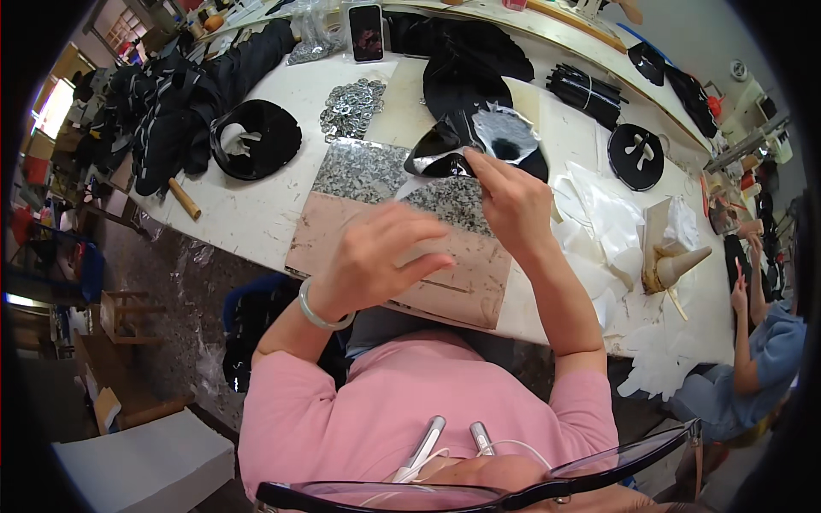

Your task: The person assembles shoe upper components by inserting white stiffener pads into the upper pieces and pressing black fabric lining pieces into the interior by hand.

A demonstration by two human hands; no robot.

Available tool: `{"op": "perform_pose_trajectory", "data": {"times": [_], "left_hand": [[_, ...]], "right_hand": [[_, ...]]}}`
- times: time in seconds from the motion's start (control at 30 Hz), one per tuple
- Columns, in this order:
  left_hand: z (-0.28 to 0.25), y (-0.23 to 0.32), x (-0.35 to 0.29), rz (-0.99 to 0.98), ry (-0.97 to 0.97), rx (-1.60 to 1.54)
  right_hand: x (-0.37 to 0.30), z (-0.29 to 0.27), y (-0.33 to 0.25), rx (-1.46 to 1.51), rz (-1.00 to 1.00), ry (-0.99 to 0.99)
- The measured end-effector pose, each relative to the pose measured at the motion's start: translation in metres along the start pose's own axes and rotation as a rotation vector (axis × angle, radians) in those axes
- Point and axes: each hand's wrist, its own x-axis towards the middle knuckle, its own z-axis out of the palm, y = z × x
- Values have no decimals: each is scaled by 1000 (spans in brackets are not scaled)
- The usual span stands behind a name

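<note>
My right hand is closed, its thumb and fingers pinching the near edge of a glossy black sheet piece that is folded and bent upward. Slightly blurred, my left hand hovers above the pale board, fingers stretched and thumb apart, with nothing visible in it. A small white strip shows beyond its fingertips, by the black piece. Under the work lies a speckled grey stone slab, with a pinkish-brown board on its near side. More black pieces are heaped just beyond.
A pile of metal rings and a propped phone stand at the back. Round black pieces lie left, white sheets right. A cone-shaped tool is near the right edge. Another person works at far right.
</note>
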Motion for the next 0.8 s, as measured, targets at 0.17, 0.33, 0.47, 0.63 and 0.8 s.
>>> {"op": "perform_pose_trajectory", "data": {"times": [0.17, 0.33, 0.47, 0.63, 0.8], "left_hand": [[18, -31, 30, 295, 398, 440], [36, -47, 31, 274, 570, 383], [51, -47, 33, 229, 641, 190], [60, -43, 34, 244, 814, -2], [59, -35, 29, 192, 801, -65]], "right_hand": [[-5, -9, -18, -29, -96, 140], [-21, 5, -19, 135, -16, 203], [-29, 19, -24, 248, 8, 282], [-35, 25, -27, 280, 198, 314], [-34, 7, -29, 399, 306, 257]]}}
